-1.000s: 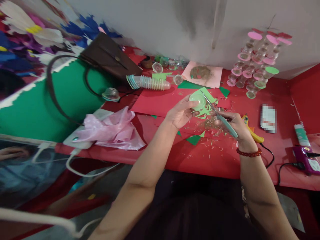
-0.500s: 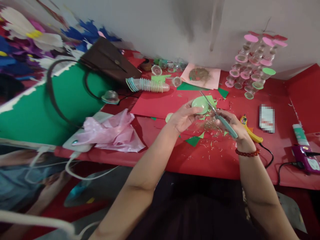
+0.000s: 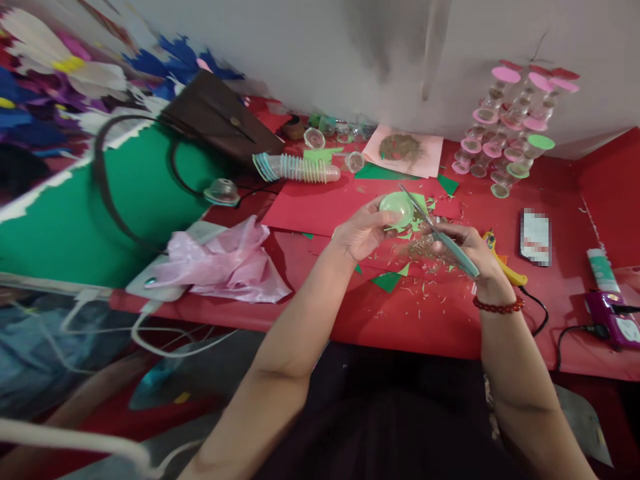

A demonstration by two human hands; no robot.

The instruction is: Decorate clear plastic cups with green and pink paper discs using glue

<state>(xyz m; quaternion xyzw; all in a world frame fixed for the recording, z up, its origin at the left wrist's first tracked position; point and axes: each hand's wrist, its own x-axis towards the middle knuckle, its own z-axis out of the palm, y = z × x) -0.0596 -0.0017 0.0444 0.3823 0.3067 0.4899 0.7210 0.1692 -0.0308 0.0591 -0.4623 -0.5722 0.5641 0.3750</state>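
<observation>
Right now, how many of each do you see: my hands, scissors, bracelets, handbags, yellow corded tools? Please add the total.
Your left hand and right hand: 2
Scissors: 1 pair
Bracelet: 1
Handbag: 1
Yellow corded tool: 1
Total: 6

Text — none legible | phone (image 3: pixel 535 237): pixelated | green-white tube (image 3: pixel 603 270) — blurred

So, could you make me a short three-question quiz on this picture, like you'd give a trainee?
1. What tool is in the person's right hand?
2. True or false: the crumpled pink plastic lies to the left of both hands.
3. The round piece in the left hand is: A) blue; B) pale green; C) brown.

Key: 1. Scissors. 2. True. 3. B.
</observation>
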